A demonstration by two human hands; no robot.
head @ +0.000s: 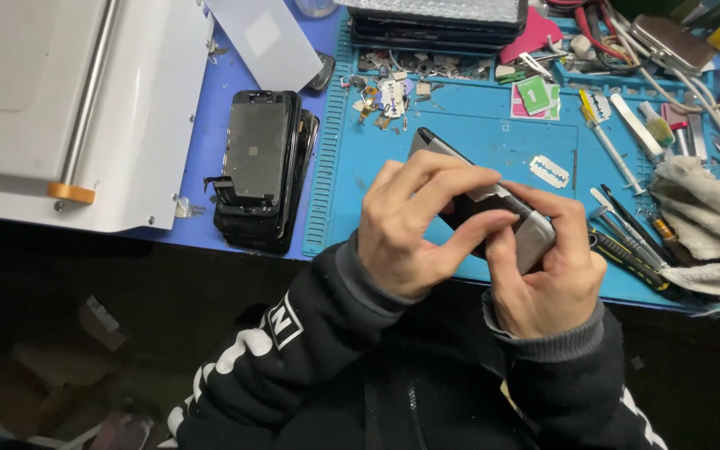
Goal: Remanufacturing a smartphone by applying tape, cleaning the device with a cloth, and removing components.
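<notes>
**Both hands closed on a phone over the blue repair mat**

Left hand (414, 221) arches over the phone (493, 208), its fingertips (493, 177) pressed along the upper edge and the thumb laid across the dark face. Right hand (547, 271) cups the lower end from beneath, fingers wrapped round the silvery rim. The phone is held tilted, off the surface, above the near part of the blue mat (477, 133).

Judged from the grip, the step in hand is work along the phone's edge or screen face, done by fingertip pressure alone, as neither hand carries a tool. Whatever move follows calls for a steady hold from the right hand and careful, even pressure from the left, since the glass face could crack or slip.

Just beyond the phone on the mat lies a razor blade (550, 171). Right of the phone sit screwdrivers (631, 242) and a crumpled pale cloth (702, 217). Left of the phone, off the mat, a stack of dark phone screens (257, 167) rests on the blue tabletop (210, 125), with a white machine (68, 100) further left. Small loose parts (389, 100) are scattered at the mat's far side. Beneath the tabletop's edge the floor is dark and hard to read.
</notes>
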